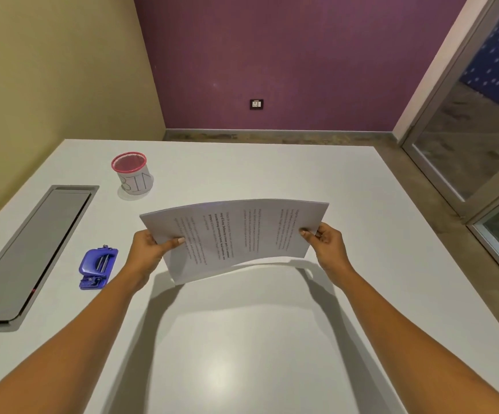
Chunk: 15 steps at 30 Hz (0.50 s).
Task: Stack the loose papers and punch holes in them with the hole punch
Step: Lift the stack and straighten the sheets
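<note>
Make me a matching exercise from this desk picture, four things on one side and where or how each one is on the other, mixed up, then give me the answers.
Things
1. stack of papers
2. hole punch
3. mesh cup
4. grey hatch

Place or state
a. set flush into the table, at its left side
b. gripped at its two ends by the left hand and right hand
c. upright, pink rim, towards the far edge
d. blue, lying on the table to the left of the left hand

Pairs: 1-b, 2-d, 3-c, 4-a.
</note>
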Available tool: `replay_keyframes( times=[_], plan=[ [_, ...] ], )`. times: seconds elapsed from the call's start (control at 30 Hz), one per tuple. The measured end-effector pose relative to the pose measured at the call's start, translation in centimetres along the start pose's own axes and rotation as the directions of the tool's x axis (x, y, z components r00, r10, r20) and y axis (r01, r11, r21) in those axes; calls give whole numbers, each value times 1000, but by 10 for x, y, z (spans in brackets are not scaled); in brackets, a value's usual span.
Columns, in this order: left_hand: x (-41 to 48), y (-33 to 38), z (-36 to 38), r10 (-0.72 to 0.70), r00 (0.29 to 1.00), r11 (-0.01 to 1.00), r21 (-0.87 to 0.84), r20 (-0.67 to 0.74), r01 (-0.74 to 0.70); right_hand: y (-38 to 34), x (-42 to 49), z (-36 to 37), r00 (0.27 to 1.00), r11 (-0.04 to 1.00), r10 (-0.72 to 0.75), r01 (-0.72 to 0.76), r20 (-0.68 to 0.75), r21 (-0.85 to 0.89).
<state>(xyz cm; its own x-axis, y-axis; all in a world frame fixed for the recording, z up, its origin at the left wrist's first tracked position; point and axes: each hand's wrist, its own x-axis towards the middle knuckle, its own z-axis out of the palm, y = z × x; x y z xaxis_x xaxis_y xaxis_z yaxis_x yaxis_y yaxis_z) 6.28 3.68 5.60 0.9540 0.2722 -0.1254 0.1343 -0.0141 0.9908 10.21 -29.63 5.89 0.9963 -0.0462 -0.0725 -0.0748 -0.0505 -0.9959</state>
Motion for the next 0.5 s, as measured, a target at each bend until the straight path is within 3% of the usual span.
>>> replay_keyframes(
  times=[0.5],
  plan=[
    [-5, 0, 5, -11, 1000, 1000, 22, 12, 11, 0, -3, 4, 999, 999, 37, -37, -33, -8]
  ],
)
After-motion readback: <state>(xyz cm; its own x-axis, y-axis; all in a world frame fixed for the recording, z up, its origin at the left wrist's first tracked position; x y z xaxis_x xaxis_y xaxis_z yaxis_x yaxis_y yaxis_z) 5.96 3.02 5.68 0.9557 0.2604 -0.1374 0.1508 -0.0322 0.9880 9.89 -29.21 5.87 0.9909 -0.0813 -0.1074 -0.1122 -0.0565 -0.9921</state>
